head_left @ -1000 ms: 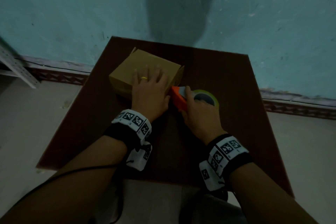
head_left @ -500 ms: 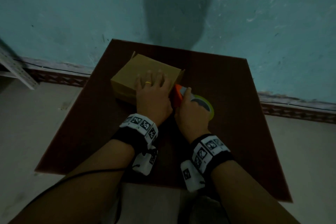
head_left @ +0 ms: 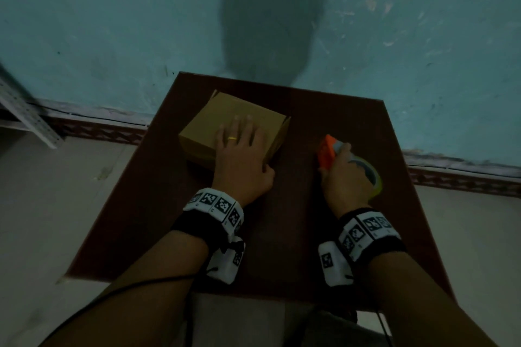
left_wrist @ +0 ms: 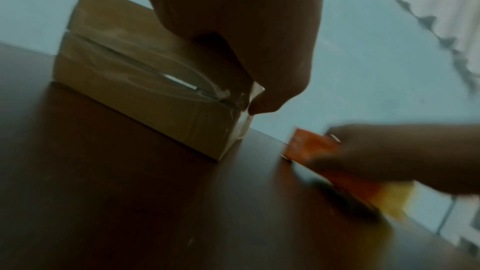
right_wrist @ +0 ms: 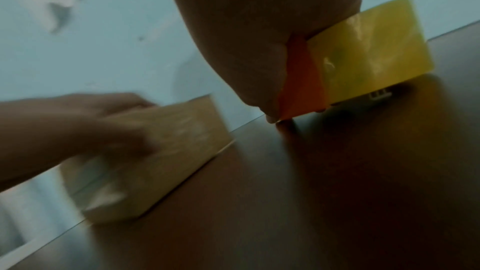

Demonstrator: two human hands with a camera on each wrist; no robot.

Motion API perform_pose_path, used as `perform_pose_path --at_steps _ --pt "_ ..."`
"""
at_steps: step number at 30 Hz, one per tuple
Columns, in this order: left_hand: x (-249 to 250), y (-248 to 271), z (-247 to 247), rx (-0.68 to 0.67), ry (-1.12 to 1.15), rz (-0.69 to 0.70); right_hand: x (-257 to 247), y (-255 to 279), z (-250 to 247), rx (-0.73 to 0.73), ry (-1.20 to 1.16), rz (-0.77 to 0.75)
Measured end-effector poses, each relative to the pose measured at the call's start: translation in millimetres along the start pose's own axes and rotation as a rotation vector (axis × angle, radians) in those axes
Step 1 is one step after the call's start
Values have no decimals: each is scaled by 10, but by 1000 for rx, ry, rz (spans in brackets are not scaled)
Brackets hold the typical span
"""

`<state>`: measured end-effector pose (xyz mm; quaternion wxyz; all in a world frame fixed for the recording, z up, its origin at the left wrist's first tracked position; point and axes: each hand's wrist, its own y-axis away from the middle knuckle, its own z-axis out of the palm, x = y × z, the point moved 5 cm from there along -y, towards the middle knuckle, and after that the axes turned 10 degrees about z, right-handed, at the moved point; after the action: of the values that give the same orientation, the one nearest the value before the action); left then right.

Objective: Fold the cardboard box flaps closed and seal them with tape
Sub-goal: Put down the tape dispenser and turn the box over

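Note:
A small brown cardboard box (head_left: 222, 115) lies on the dark table (head_left: 296, 234), left of centre, with clear tape over the seam on its near side (left_wrist: 145, 75). My left hand (head_left: 242, 149) lies flat on the box top, and its thumb (left_wrist: 270, 102) presses the taped near corner. My right hand (head_left: 344, 175) grips an orange tape dispenser (head_left: 327, 149) with a yellowish tape roll (right_wrist: 371, 48), set on the table to the right of the box and apart from it. In the right wrist view the box (right_wrist: 161, 159) is blurred.
A teal wall (head_left: 112, 22) rises just behind the table's far edge, with a dark patterned skirting (head_left: 465, 180) at its foot. A pale metal rack leg (head_left: 25, 118) stands on the floor at far left. Bare table surface spreads between the box and my body.
My right hand has pulled the tape dispenser away from the box's near corner, rightward across the table. My left hand stays pressed on the box top.

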<state>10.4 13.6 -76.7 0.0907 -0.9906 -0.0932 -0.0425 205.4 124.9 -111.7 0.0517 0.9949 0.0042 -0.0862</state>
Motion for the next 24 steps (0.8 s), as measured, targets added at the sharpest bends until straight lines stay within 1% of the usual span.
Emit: perform_pose_path --at_steps 3,5,7,9,11,12,13,14,15,17,18,20,22,24 --pt "2 -24 -45 -7 56 -13 152 12 -97 45 -14 43" --pt "37 -34 -86 -13 74 -27 123 75 -163 45 -3 82" --pt "21 -52 -161 -16 103 -75 20 149 -269 61 28 107" --pt "-101 -75 -239 -14 158 -168 -155 257 -395 118 58 58" --pt "-310 -60 -335 15 191 -294 -367 401 -493 161 13 -67" --pt "-446 -36 -384 62 206 -376 -465 450 -496 123 -77 -139" --pt "-589 11 -442 118 225 -464 -556 508 -506 31 -205 -183" --pt "-733 86 -489 169 250 -563 -629 563 -483 -94 -330 -194" --pt "-885 180 -509 194 280 -663 -690 620 -453 -217 -436 -183" --pt "-1162 353 -460 166 421 -810 -786 718 -328 -447 -594 -89" --pt "-1293 398 -349 146 533 -847 -819 762 -253 -542 -658 -29" --pt "-1409 440 -170 132 803 -867 -890 816 -120 -667 -788 66" --pt "-1391 478 -57 114 1034 -888 -965 833 -48 -726 -909 113" --pt "-1291 491 -45 102 1210 -884 -1021 822 -33 -742 -978 111"
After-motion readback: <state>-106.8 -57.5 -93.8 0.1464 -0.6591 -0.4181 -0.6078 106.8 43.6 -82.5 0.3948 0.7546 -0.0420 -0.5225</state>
